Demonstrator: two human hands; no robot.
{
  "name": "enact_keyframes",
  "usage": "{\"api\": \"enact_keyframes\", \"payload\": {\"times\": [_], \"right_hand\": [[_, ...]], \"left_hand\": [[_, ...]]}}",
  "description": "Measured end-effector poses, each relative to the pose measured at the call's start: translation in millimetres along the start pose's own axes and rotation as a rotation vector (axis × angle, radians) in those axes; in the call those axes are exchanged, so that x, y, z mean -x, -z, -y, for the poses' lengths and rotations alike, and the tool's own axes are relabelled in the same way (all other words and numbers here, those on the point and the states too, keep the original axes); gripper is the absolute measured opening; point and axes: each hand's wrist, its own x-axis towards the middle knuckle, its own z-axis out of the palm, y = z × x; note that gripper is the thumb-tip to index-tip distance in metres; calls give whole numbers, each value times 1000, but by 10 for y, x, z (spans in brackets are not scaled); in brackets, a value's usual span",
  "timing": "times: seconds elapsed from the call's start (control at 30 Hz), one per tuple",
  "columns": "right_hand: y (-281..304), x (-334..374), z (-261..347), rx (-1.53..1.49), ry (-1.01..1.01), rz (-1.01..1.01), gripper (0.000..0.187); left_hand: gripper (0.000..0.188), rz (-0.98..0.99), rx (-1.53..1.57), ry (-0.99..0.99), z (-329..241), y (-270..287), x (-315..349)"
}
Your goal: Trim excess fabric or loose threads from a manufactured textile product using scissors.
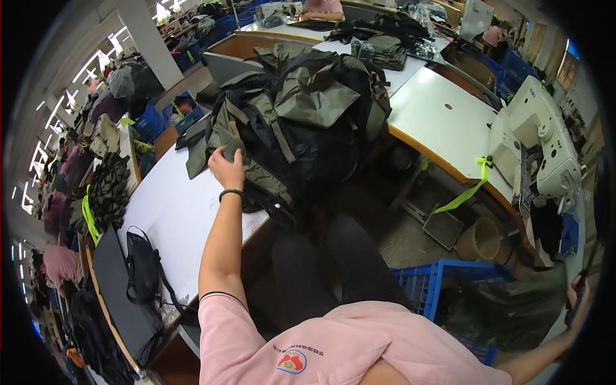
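A large black and olive-green backpack (308,122) lies in a heap on the white table in front of me, its straps and panels loosely folded. My left hand (228,168) is on its near left side, fingers and thumb bent onto an olive fabric flap (226,136). Far out at the right rim, my right hand (575,294) is closed at the edge of a dark green fabric piece (513,301). That piece hangs over a blue plastic crate (427,285). The rim partly hides the right fingers.
A white sewing machine (542,138) stands on the right-hand table, with a neon-yellow strip (465,189) hanging beside it. Below is a beige bucket (478,239). A black pouch with a strap (141,266) lies on the left tabletop. Fabric piles (115,192) line the left. Another person (323,9) sits at the back.
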Motion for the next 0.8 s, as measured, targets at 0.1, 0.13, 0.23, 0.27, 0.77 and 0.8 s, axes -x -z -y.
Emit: {"api": "enact_keyframes", "payload": {"times": [0.1,0.13,0.23,0.27,0.77,0.8], "right_hand": [[-675,-365,244,-277,-319,-126,25],[-920,-542,487,-362,-461,-45,24],[-2100,-1068,714,-128,156,173,20],[-2571,-1190,1097,-517,-239,175,19],[-4486,-1422,2105,-625,455,647,22],[-4484,-1420,2114,-670,461,634,21]], "left_hand": [[38,107,205,-460,-719,-112,16],[34,182,261,-534,-1029,-143,44],[40,161,242,-622,-1461,-358,-26],[42,158,222,-585,-1432,-411,-92],[11,-188,328,-936,-2365,1487,-1072],[11,-291,250,-961,-2413,1776,-1150]]}}
